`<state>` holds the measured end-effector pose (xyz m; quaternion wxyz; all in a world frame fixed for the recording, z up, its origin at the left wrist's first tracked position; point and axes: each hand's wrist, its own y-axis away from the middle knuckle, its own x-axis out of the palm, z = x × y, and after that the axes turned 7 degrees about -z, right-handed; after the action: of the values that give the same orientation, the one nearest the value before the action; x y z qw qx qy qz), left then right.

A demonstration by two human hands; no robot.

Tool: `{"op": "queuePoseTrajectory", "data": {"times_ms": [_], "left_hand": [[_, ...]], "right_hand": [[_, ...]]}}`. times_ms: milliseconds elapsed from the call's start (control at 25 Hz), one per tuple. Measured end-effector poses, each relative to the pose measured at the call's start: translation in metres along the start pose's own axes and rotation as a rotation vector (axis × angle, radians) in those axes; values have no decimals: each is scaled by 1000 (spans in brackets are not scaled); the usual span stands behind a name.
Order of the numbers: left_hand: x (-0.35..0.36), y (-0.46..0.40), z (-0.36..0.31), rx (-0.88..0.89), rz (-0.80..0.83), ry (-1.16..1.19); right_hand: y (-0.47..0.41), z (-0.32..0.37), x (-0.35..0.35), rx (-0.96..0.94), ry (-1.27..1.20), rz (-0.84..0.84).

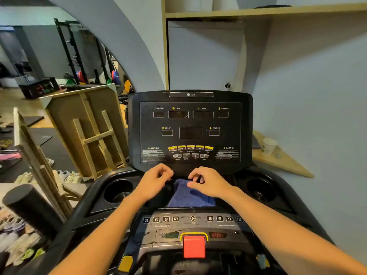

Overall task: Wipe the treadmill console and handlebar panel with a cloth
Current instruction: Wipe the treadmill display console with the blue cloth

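The red square stop button [194, 246] lies nearest, below both wrists. The left hand [156, 180] and right hand [206, 182] pinch the top edge of the blue terry cloth [188, 195] in the tray under the black treadmill console [190, 128]. A dragging forearm could press the number keys [165, 219].

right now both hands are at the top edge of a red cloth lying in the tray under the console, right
Not quite: the cloth is blue, not red, as the head view shows. The rest holds: the left hand and right hand are at its top edge, in the tray below the console.
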<state>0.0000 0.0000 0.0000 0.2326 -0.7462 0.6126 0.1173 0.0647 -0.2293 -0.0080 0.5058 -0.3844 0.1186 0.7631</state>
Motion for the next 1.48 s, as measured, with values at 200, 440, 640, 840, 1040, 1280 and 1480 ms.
{"op": "queuePoseTrajectory", "data": {"times_ms": [200, 440, 640, 840, 1040, 1280, 1480], "left_hand": [[4, 29, 28, 107, 162, -397], [8, 36, 35, 125, 201, -505], [8, 27, 34, 126, 182, -453], [2, 8, 33, 123, 143, -380], [-17, -18, 28, 116, 62, -329], [-69, -61, 11, 188, -171, -412], [-104, -84, 12, 126, -386, -476]], "right_hand": [[17, -19, 26, -24, 273, 205], [18, -13, 38, -74, 404, 235], [17, -9, 45, -86, 464, 230], [11, -15, 43, -36, 458, 248], [-2, -13, 17, 220, 11, 155], [-21, -7, -70, 398, -667, -244], [-56, -12, -163, 412, -722, -862]]}}
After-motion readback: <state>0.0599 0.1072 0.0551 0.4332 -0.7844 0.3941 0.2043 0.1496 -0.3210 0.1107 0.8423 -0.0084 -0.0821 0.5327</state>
